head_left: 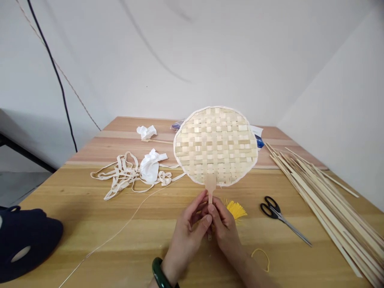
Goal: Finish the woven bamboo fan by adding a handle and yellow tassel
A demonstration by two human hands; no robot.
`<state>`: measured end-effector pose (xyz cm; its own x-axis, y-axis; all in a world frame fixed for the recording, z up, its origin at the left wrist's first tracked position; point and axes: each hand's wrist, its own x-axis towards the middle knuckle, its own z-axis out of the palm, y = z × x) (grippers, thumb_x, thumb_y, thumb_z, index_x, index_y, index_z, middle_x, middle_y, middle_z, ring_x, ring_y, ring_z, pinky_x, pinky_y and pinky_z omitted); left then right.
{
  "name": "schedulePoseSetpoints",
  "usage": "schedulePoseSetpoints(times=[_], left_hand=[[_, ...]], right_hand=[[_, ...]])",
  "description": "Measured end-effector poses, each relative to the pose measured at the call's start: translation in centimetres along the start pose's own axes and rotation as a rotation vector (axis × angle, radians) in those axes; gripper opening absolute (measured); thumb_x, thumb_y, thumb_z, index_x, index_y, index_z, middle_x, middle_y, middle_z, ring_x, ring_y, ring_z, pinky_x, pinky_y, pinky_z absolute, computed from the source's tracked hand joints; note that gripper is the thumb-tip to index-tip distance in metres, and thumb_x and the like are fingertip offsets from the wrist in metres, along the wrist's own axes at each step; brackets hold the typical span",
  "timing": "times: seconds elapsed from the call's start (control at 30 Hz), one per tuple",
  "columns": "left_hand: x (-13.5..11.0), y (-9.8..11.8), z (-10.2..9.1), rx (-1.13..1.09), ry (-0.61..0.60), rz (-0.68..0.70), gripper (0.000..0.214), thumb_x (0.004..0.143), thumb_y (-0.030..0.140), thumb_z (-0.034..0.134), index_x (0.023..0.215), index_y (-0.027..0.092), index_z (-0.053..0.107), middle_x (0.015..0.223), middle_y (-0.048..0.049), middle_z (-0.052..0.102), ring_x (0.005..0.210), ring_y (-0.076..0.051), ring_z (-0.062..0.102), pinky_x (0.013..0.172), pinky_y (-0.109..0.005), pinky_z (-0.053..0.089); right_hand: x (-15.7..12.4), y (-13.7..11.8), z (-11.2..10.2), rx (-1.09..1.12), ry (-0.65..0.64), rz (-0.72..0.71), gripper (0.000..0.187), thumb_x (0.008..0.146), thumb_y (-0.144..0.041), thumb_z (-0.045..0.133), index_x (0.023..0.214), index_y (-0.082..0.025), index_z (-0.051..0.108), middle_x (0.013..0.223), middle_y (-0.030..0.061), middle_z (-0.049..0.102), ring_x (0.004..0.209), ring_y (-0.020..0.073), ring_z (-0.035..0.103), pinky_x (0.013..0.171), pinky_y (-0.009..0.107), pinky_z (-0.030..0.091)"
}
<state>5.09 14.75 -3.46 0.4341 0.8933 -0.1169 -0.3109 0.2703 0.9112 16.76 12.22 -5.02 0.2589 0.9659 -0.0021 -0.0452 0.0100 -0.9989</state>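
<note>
A woven bamboo hand fan (216, 146) with a white-bound edge stands upright above the table. Its flat wooden handle (210, 185) points down between my hands. My left hand (192, 226), with a dark green bangle (160, 274) at the wrist, is closed round the handle from the left. From the right, my right hand (223, 226) grips the same handle, its thumb on the front. Behind my right hand a yellow tassel (236, 209) shows in part, and a yellow cord loop (261, 256) lies by the forearm.
Black-handled scissors (285, 220) lie right of my hands, beside a long pile of bamboo strips (327, 200). Tangled cream ribbon (121, 174) and crumpled white tissue (150, 165) are at left. A dark blue item (30, 244) sits at the left edge. Blue packaging (259, 141) is partly behind the fan.
</note>
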Motion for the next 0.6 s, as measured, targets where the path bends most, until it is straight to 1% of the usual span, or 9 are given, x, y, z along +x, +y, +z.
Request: schedulePoseSetpoints(times=[0.07,0.1,0.2,0.27,0.33,0.4,0.47,0.5,0.6], left_hand=[[0.0,-0.1,-0.1,0.017,0.008,-0.005,0.057,0.081,0.035,0.072,0.135,0.028,0.057,0.138,-0.0120,0.059,0.113,-0.027,0.063,0.081,-0.031,0.056],[0.1,-0.2,-0.2,0.026,0.014,-0.007,0.056,0.080,0.035,0.072,0.134,0.028,0.058,0.136,-0.0122,0.060,0.108,-0.026,0.065,0.079,-0.031,0.056],[0.1,-0.2,0.0,0.031,0.037,-0.018,0.056,0.080,0.036,0.073,0.133,0.026,0.059,0.129,-0.0140,0.064,0.081,-0.019,0.069,0.063,-0.027,0.056],[0.1,-0.2,0.2,0.016,0.058,-0.016,0.058,0.080,0.040,0.072,0.134,0.023,0.058,0.122,-0.0145,0.067,0.063,-0.013,0.065,0.053,-0.026,0.053],[0.2,-0.1,0.3,0.003,0.081,-0.002,0.062,0.080,0.044,0.071,0.135,0.019,0.056,0.107,-0.0131,0.072,0.053,-0.011,0.061,0.047,-0.025,0.051],[0.4,-0.1,0.4,0.002,0.093,0.015,0.065,0.080,0.047,0.069,0.135,0.015,0.055,0.087,-0.0094,0.073,0.049,-0.013,0.061,0.044,-0.026,0.051],[0.7,-0.2,0.2,0.012,0.089,0.021,0.065,0.081,0.050,0.067,0.134,0.014,0.056,0.078,-0.0073,0.073,0.049,-0.016,0.062,0.043,-0.027,0.051],[0.9,-0.2,0.1,0.025,0.077,0.017,0.064,0.082,0.051,0.065,0.133,0.013,0.057,0.078,-0.0075,0.073,0.049,-0.016,0.062,0.042,-0.027,0.050],[1.5,-0.4,-0.3,0.088,0.057,0.025,0.061,0.082,0.057,0.062,0.123,0.012,0.063,0.086,-0.0102,0.074,0.055,-0.018,0.065,0.045,-0.028,0.053]], right_hand=[[0.0,0.0,0.1,0.008,-0.042,0.010,0.035,0.092,-0.054,0.051,0.100,-0.024,0.065,0.069,-0.0017,0.052,0.048,0.0106,0.044,0.040,0.023,0.039],[0.1,0.0,0.1,0.017,-0.068,0.016,0.035,0.093,-0.053,0.049,0.102,-0.024,0.065,0.069,-0.0019,0.051,0.047,0.0104,0.044,0.040,0.023,0.039],[0.1,-0.1,0.2,0.039,-0.080,0.036,0.034,0.094,-0.052,0.048,0.106,-0.024,0.064,0.063,-0.0038,0.048,0.044,0.0103,0.042,0.039,0.023,0.039],[0.0,-0.2,0.3,0.039,-0.092,0.045,0.034,0.094,-0.051,0.048,0.107,-0.023,0.063,0.058,-0.0052,0.045,0.043,0.0103,0.041,0.040,0.023,0.039],[0.0,-0.3,0.3,0.044,-0.118,0.041,0.035,0.094,-0.050,0.048,0.108,-0.022,0.063,0.055,-0.0066,0.043,0.041,0.0098,0.040,0.039,0.022,0.039],[0.1,-0.4,0.3,0.069,-0.145,0.021,0.036,0.094,-0.050,0.048,0.109,-0.020,0.061,0.055,-0.0081,0.040,0.040,0.0086,0.039,0.039,0.022,0.040],[0.3,-0.3,0.2,0.096,-0.172,0.009,0.037,0.093,-0.051,0.049,0.109,-0.020,0.058,0.057,-0.0089,0.040,0.039,0.0070,0.037,0.038,0.021,0.041],[0.3,-0.3,0.2,0.104,-0.183,0.008,0.038,0.092,-0.052,0.049,0.109,-0.020,0.058,0.059,-0.0091,0.039,0.039,0.0063,0.036,0.038,0.020,0.041],[0.6,-0.1,-0.1,0.110,-0.201,0.009,0.039,0.091,-0.053,0.049,0.108,-0.019,0.056,0.058,-0.0100,0.038,0.037,0.0052,0.032,0.033,0.018,0.036]])
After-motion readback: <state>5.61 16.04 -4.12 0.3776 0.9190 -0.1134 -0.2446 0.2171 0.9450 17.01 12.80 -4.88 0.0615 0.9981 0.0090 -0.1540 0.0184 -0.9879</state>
